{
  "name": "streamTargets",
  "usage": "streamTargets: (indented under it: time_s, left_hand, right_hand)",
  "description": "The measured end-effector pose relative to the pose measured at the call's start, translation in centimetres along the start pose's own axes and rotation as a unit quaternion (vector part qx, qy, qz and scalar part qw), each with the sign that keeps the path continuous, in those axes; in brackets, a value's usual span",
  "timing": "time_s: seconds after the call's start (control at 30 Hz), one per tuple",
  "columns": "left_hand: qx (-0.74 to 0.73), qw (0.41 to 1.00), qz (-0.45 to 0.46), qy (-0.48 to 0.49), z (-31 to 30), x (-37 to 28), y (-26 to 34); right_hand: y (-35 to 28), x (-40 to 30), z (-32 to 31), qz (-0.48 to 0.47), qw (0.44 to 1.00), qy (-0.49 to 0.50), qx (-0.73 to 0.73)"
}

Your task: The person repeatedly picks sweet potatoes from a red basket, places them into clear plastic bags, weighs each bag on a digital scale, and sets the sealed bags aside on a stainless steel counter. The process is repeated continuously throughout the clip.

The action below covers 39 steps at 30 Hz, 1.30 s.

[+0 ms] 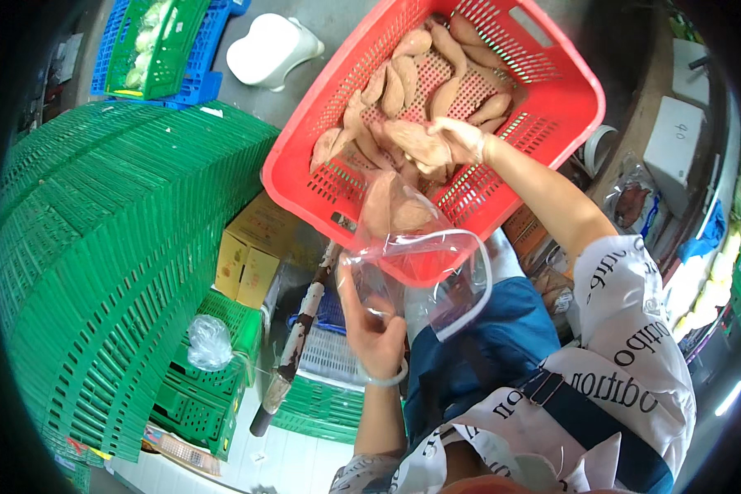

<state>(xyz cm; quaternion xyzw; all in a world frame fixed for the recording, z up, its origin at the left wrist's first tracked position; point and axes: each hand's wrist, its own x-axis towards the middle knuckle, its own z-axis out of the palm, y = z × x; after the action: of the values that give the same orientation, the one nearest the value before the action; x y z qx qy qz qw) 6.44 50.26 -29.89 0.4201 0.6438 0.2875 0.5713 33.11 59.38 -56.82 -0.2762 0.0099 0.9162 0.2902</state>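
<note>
My right hand (460,141) reaches into a red plastic crate (583,92) and is closed around a sweet potato (412,139). More sweet potatoes (392,92) lie on the crate's perforated bottom. A clear plastic bag (463,296) with a whitish edge hangs over the near rim of the crate, and a couple of sweet potatoes (380,200) show through it. My left hand (376,333), with a bangle at the wrist, holds the bag's near side, its index finger stretched up along the film.
Stacked green crates (117,247) fill the left side, beside a cardboard box (247,265) and a worn pole (299,330). A white stool (272,50) stands beyond, near a green crate of vegetables (154,43). White boxes (673,142) are at right.
</note>
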Motion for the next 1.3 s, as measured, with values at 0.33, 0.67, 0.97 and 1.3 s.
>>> streamTargets:
  time_s: [0.33,0.67,0.97,1.3]
  left_hand:
    - [0.052,0.974,0.166,-0.146,1.0,-0.4,3.8]
    - [-0.03,0.946,0.196,-0.257,-3.6,-8.1,8.4]
    - [-0.05,0.832,0.081,-0.546,4.7,-13.6,15.0]
    - [0.04,0.656,0.147,-0.739,22.9,-29.6,24.1]
  right_hand:
    - [-3.8,-26.1,28.9,-0.18,0.79,0.032,-0.585]
    - [10.4,-29.8,40.6,-0.201,0.662,0.227,-0.686]
    - [26.8,-47.0,36.5,-0.526,0.764,0.351,-0.126]
    - [44.1,-54.5,31.8,-0.761,0.563,0.218,0.237]
